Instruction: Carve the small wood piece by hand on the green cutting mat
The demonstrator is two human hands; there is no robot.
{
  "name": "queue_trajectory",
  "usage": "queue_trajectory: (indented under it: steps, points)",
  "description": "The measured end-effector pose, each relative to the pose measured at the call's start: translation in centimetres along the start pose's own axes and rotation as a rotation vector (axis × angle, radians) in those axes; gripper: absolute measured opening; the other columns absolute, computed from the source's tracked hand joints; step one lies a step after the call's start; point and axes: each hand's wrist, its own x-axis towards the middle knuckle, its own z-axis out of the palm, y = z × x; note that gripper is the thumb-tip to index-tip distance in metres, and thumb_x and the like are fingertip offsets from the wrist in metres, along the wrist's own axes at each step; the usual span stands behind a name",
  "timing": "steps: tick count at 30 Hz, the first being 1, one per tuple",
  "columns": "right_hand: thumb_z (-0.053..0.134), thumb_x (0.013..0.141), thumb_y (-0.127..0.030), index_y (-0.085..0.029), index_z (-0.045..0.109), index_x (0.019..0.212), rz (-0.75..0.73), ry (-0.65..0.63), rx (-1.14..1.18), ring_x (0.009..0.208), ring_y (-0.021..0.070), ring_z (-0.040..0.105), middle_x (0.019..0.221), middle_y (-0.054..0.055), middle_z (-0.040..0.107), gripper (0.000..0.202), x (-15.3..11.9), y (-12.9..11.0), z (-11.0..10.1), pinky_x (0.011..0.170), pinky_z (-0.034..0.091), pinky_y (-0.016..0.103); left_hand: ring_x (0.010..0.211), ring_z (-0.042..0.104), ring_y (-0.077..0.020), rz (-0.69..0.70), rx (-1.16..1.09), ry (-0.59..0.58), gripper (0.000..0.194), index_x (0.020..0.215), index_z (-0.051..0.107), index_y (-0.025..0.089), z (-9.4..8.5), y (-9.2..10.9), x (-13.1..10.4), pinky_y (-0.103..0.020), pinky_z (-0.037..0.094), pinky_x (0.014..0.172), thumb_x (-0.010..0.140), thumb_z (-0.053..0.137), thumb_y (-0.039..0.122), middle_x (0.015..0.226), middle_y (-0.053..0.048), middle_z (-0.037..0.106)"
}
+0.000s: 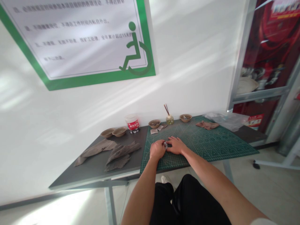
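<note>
Over the green cutting mat (pixel 225 142), my left hand (pixel 157 149) is closed, with its fingertips on a small grey-white piece (pixel 165 145) too small to make out. From the other side, my right hand (pixel 176 145) meets the same piece with thumb and fingertips, its remaining fingers reaching forward over the mat. The hands partly cover the piece. Just beyond them lie small pale square pieces (pixel 154 131), close to a brown bowl (pixel 154 124) holding several small items.
Grey-brown cloths (pixel 122 154) and two bowls (pixel 119 132) lie left, beside a red-labelled plastic jar (pixel 132 122). A reed diffuser (pixel 170 119) and another bowl (pixel 186 117) stand along the wall. Right are a pinkish cloth (pixel 207 125) and clear plastic (pixel 227 120).
</note>
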Motion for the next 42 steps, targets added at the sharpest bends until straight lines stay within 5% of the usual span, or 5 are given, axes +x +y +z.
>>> queue_trajectory:
  steps: [21, 28, 42]
  points:
    - [0.050, 0.075, -0.054, -0.029, 0.048, 0.129, -0.012, 0.020, -0.006, 0.134, 0.0285, 0.021, 0.146, 0.006, 0.030, 0.059, -0.1, -0.1, 0.0, 0.106, 0.011, 0.048, 0.106, 0.054, -0.0167, 0.023, -0.002, 0.078, 0.029, 0.105, 0.062, 0.025, 0.5, -0.1, -0.2, -0.033, 0.028, 0.101, 0.085, 0.042, 0.024, 0.108, -0.003, 0.065]
    - [0.050, 0.075, -0.057, -0.030, 0.047, 0.130, -0.004, 0.004, 0.004, 0.135, 0.0281, 0.019, 0.146, 0.005, 0.030, 0.061, -0.1, 0.0, 0.0, 0.106, 0.010, 0.048, 0.109, 0.053, -0.0165, -0.060, 0.019, 0.016, 0.030, 0.108, 0.062, 0.025, -0.3, 0.5, -0.2, -0.030, 0.031, 0.099, 0.086, 0.041, 0.026, 0.111, -0.004, 0.064]
    - [0.051, 0.075, -0.052, -0.030, 0.047, 0.130, 0.003, 0.011, 0.000, 0.135, 0.0273, 0.020, 0.146, 0.004, 0.029, 0.059, 0.0, 0.1, 0.0, 0.107, 0.011, 0.048, 0.101, 0.056, -0.0145, 0.024, 0.003, -0.052, 0.027, 0.096, 0.066, 0.025, -0.7, 0.8, -0.3, -0.025, 0.036, 0.092, 0.082, 0.044, 0.019, 0.104, -0.001, 0.066]
